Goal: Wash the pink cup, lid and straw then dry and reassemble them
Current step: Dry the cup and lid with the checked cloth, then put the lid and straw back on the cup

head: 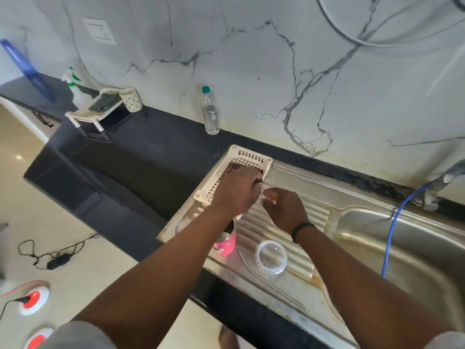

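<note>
The pink cup (pixel 226 245) stands on the steel drainboard (pixel 297 217), partly hidden under my left forearm. Its clear round lid (pixel 271 256) lies flat to the right of it. The thin metal straw (pixel 273 283) lies in front of the lid. My left hand (pixel 236 190) reaches into the cream basket (pixel 247 156) and grips a dark cloth (pixel 258 182). My right hand (pixel 284 207) hovers close beside it with curled fingers. Motion blur hides whether it pinches anything.
The sink bowl (pixel 402 248) with a tap (pixel 437 185) and a blue hose (pixel 392 230) is on the right. A water bottle (pixel 210 112), a small rack (pixel 100 107) and a spray bottle (pixel 74 84) stand on the black counter (pixel 141 152) along the wall.
</note>
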